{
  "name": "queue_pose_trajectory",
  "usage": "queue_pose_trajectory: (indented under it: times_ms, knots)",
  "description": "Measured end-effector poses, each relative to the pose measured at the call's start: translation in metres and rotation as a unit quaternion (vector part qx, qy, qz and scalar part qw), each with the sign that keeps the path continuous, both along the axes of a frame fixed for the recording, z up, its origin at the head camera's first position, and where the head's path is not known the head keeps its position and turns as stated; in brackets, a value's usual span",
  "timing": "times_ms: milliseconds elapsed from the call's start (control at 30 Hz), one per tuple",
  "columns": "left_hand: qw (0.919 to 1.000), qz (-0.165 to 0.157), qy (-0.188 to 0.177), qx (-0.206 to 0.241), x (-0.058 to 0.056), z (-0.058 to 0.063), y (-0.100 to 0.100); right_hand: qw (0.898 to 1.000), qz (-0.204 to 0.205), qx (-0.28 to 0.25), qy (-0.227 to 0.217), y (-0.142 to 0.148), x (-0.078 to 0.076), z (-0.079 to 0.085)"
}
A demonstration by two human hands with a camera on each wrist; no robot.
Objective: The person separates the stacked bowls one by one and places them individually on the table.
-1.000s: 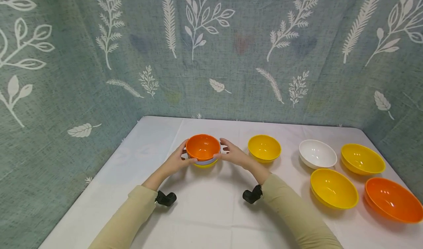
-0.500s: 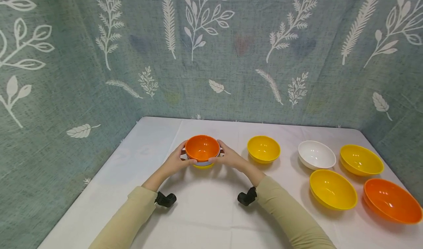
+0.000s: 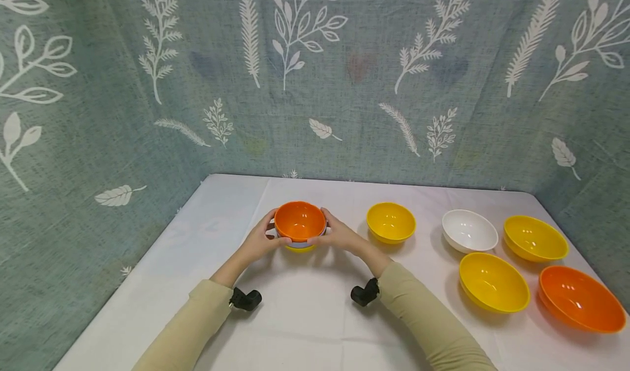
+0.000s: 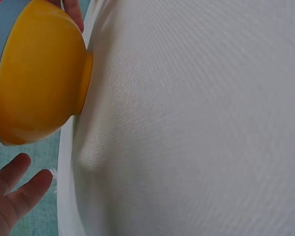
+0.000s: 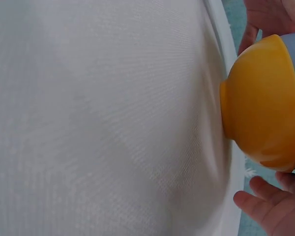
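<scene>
A stack of nested bowls stands on the white-covered table: an orange bowl [image 3: 300, 221] on top, a blue-grey bowl [image 4: 1, 59] in the middle and a yellow bowl [image 4: 44, 78] at the bottom. My left hand [image 3: 258, 241] holds the stack's left side, thumb across the front near the upper rims. From the right, my right hand [image 3: 340, 235] holds it the same way, thumb in front and fingers round the side. Both wrist views show the lower fingers spread beside the yellow bowl, whose foot is right at the cloth. The far fingers are partly hidden.
Just right of the stack is a small yellow bowl [image 3: 391, 223]. Farther right stand a white bowl [image 3: 470, 231], two larger yellow bowls [image 3: 535, 239] and a large orange bowl [image 3: 582, 300]. A leaf-patterned curtain [image 3: 315, 86] encloses the table's back and sides.
My right hand, which was looser with its fingers lifted off the rim, has moved left and closed round the stack's right side. The left hand keeps its hold; the bowls stay in place.
</scene>
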State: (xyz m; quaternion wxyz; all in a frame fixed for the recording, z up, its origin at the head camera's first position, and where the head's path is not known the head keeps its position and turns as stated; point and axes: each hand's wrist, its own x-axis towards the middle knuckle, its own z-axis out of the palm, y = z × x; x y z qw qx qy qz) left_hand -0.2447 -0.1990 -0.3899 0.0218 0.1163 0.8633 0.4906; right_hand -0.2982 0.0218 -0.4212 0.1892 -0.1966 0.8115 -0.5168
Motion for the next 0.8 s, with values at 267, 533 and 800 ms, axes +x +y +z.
queue_pose_trajectory:
  times_ms: [267, 533, 800]
  knots:
    - [1.0, 0.003, -0.001, 0.004, 0.001, -0.001, -0.001, 1.0, -0.001, -0.012, 0.006, -0.005, -0.002, 0.0]
    - [0.9997, -0.004, 0.022, -0.004, -0.005, -0.01, -0.004, 1.0, -0.013, -0.013, 0.018, -0.008, -0.001, 0.002]
    - [0.9987, -0.01, 0.048, -0.01, -0.023, -0.038, -0.014, 0.999, -0.035, 0.006, 0.026, -0.014, 0.001, 0.004]
